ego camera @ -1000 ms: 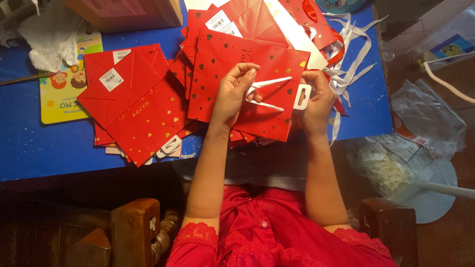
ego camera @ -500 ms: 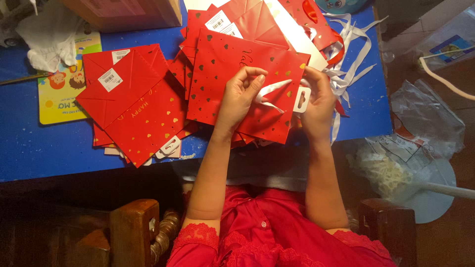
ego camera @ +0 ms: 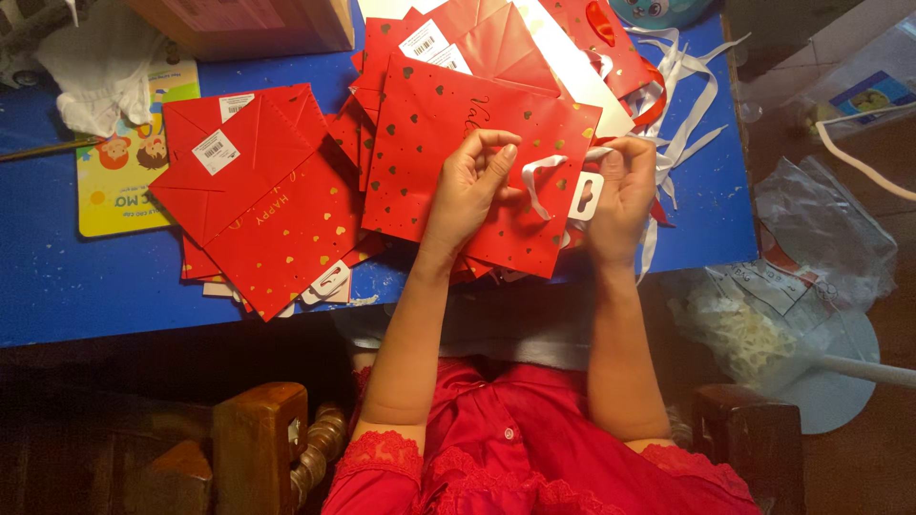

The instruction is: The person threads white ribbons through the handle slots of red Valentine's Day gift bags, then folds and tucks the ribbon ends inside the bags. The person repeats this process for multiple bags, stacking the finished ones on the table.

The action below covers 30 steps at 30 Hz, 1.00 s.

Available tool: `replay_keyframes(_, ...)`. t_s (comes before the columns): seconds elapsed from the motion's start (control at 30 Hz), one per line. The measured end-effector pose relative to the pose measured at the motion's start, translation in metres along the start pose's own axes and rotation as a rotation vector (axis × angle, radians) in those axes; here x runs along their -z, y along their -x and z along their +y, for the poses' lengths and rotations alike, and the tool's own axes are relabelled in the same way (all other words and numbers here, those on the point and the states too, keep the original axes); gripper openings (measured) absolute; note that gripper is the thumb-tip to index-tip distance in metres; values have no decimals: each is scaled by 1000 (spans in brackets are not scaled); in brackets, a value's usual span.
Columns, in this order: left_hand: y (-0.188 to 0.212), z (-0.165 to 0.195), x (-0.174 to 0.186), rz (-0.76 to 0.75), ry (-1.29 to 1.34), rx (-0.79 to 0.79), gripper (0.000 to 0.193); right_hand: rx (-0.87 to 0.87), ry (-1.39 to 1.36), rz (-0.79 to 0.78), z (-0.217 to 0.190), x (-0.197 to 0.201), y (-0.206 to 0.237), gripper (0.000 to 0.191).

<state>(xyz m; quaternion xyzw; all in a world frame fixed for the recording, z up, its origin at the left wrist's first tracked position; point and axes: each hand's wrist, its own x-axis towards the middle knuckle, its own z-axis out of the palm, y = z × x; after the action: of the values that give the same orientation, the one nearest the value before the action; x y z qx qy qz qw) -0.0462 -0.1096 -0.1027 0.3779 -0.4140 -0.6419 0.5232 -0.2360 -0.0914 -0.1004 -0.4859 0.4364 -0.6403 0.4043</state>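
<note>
Left hand [ego camera: 472, 186] has slid off the white ribbon [ego camera: 536, 179] onto the flat red gift bag [ego camera: 448, 133] beneath, fingers curled, while right hand [ego camera: 620, 191] pinches the ribbon's end, drawing it taut.

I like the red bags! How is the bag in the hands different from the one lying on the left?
The bag in the hands has a white ribbon being worked by the left hand and right hand; the bag on the left lies untouched, with no ribbon visible. The held one lies almost straight; the left one is turned at a slant. Both are flat, red and dotted with gold hearts, on the blue table.
</note>
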Motion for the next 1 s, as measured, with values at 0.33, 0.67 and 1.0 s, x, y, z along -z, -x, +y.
replay_keyframes(0.33,1,5,-4,26,-56,5,22,-50,32,-198,-21,-5,-2,30)
replay_keyframes(0.67,7,17,-21,132,-342,13,32,75,329,-130,-4,5,1,8)
replay_keyframes(1.0,41,37,-41,-57,-925,-325,106,-71,11,-190,7,16,2,17)
